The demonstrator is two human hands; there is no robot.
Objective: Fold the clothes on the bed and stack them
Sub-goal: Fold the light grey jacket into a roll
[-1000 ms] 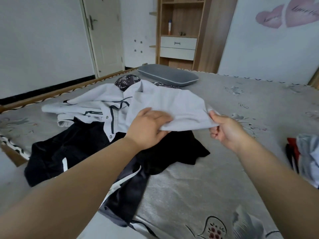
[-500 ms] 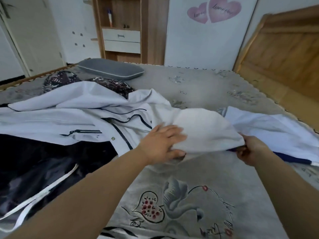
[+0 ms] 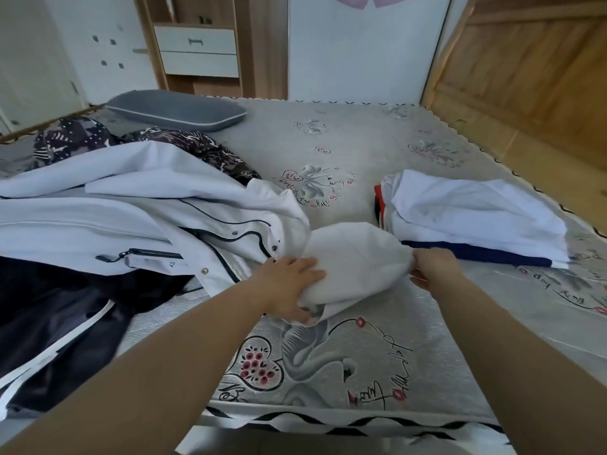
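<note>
Bedroom w/ a grey printed bed cover (image 3: pixel 377 326), hearts and swans on it, wooden headboard (image 3: pixel 532 70) along the right side and a shelf unit w/ white drawers (image 3: pixel 197 50) by the far wall. Grey pillow (image 3: pixel 177 110) lies at the far left corner of the bed.

Person leans over the near edge, both bare arms out. Left hand (image 3: pixel 289 289) grips the near-left edge of a white folded garment (image 3: pixel 354 267), fingers on top and thumb curled under the cloth. Right hand (image 3: pixel 433 267) pinches the garment's right edge; can't see its fingertips, they're tucked behind the fabric. Garment sits mid-bed, bunched between the two hands, its lower edge touching the cover.

Just right of it is the stack of folded clothes (image 3: pixel 473 215): white piece on top, navy layer under, a bit of red at the far-left corner.

Left side is the unfolded heap: white zip jacket (image 3: pixel 131 218) spread over a black garment w/ white stripes (image 3: pixel 65 323). Dark patterned cloth (image 3: pixel 197 149) peeks out behind the jacket, near the pillow
</note>
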